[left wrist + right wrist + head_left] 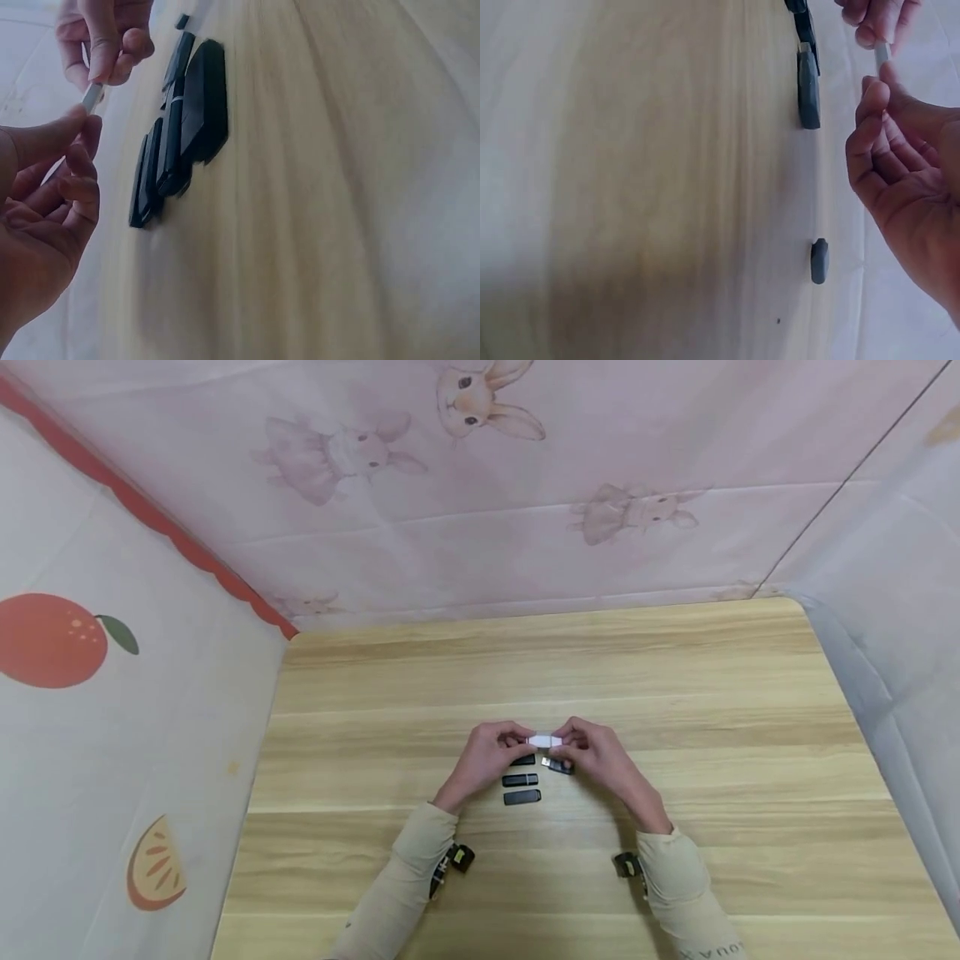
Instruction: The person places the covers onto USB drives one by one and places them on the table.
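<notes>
A small white USB stick (pixel 543 741) is held level above the table, one end in each hand. My left hand (pixel 486 758) pinches its left end between thumb and fingertips. On the other side my right hand (pixel 602 758) grips the right end the same way. In the left wrist view a narrow pale strip of the stick (pixel 92 97) shows between the fingertips. Below the hands lie black USB sticks, one with a silver band (pixel 521 780) and another plain (pixel 522 797). Beside them a dark USB stick with a bare metal plug (pixel 558 767) is partly hidden by my right hand.
A small dark piece (pixel 820 261) lies apart from the sticks in the right wrist view. The wood-grain table (pixel 720 710) meets a pink rabbit-print cloth (pixel 495 552) at the back, with pale cloths at both sides.
</notes>
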Tool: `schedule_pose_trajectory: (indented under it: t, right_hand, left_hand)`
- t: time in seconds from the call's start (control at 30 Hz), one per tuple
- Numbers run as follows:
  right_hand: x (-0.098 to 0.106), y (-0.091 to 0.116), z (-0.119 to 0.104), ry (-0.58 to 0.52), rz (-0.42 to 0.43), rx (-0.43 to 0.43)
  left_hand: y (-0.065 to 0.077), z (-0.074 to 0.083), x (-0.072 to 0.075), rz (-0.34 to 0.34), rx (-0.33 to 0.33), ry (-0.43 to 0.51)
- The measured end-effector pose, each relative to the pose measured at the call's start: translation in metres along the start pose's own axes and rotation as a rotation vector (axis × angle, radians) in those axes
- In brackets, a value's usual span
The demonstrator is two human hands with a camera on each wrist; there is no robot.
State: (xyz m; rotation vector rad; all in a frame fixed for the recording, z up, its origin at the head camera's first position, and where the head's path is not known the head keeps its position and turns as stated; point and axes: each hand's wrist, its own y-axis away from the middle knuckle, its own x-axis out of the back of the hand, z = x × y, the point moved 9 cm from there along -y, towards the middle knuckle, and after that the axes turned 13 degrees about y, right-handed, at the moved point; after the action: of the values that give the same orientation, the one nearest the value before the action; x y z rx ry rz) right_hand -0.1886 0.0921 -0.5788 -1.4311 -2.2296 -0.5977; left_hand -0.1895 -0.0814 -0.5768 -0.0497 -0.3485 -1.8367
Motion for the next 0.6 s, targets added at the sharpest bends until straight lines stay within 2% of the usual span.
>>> schedule_pose_trajectory:
  t: [0.13, 0.23, 0.47, 0.6]
  right_hand:
    - [0.005, -0.001, 0.003, -0.023, 0.013, -0.052]
    - [0.009, -0.002, 0.007, -0.009, 0.02, -0.072]
    - [0.029, 0.009, 0.029, 0.035, 0.078, -0.133]
    - [0.039, 0.016, 0.039, 0.055, 0.095, -0.162]
  left_hand:
    - [-0.005, 0.007, 0.003, -0.021, -0.049, -0.031]
    - [-0.012, 0.009, 0.01, -0.007, -0.071, -0.061]
    - [-0.026, -0.004, 0.041, 0.116, -0.055, -0.132]
    - [-0.028, -0.012, 0.047, 0.143, -0.039, -0.223]
